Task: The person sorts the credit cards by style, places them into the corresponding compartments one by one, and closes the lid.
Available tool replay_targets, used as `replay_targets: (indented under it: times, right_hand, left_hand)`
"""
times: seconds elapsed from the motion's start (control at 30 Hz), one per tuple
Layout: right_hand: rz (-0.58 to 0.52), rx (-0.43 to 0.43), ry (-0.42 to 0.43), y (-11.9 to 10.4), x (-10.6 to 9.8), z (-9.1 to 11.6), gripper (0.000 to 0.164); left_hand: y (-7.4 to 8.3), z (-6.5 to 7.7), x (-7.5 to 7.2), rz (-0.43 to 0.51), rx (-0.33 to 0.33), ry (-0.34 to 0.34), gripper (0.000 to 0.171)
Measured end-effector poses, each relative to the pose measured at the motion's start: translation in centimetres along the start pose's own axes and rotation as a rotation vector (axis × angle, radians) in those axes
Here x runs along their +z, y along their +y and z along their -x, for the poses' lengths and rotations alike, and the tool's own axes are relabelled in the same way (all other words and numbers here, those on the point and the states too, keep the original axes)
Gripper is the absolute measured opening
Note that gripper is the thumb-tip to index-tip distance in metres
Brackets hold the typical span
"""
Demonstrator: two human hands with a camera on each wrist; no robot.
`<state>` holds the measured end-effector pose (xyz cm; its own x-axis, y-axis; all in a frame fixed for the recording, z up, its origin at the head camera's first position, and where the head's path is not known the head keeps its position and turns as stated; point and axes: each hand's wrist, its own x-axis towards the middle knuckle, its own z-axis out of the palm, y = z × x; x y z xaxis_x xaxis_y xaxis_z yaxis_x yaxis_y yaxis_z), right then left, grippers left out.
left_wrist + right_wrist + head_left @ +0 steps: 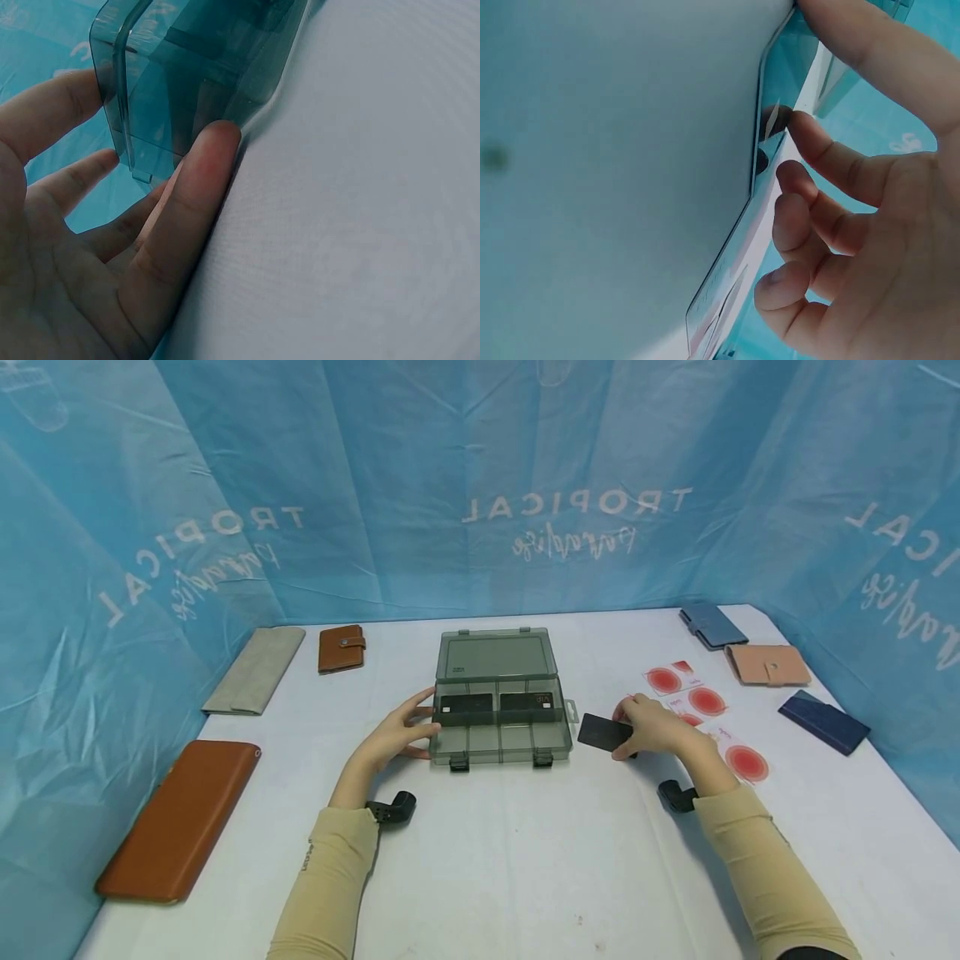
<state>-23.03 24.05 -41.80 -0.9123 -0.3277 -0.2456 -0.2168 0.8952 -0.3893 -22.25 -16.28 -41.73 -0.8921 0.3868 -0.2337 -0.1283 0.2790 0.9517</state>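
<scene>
A see-through grey-green compartment box (480, 741) stands mid-table with its lid (495, 657) swung back. Two black cards, one (467, 704) on the left and one (525, 702) with gold lettering on the right, lie in its compartments. At the box's left end, my left hand (386, 737) has its fingers spread against the side; in the left wrist view the thumb (211, 169) lies straight along the wall near the table. To the right of the box, my right hand (656, 728) pinches another black card (598, 732) by its right end, between thumb and fingers.
White cards with red circles (707, 700) lie beyond and right of my right hand. Blue (714, 625), pink (767, 664) and navy (825, 722) wallets lie far right. On the left are a grey wallet (255, 670), a small brown one (341, 649) and a large brown one (180, 820).
</scene>
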Motion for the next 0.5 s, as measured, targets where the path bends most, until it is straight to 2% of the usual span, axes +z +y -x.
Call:
replay_targets:
  times: [0.3,0.4,0.5]
  right_hand:
    - [-0.025,0.005,-0.009,0.11,-0.17,-0.64,0.052]
    - [-0.104,-0.015,-0.012,0.16,-0.18,-0.57,0.048]
    - [-0.236,-0.035,-0.015,0.40,-0.45,-0.36,0.037]
  left_hand:
    - [0.10,0.13,0.02,0.004,-0.005,0.002,0.072]
    - [0.13,0.17,0.08,0.004,-0.004,0.000,0.071]
    - [0.16,0.18,0.13,0.000,-0.004,0.000,0.071]
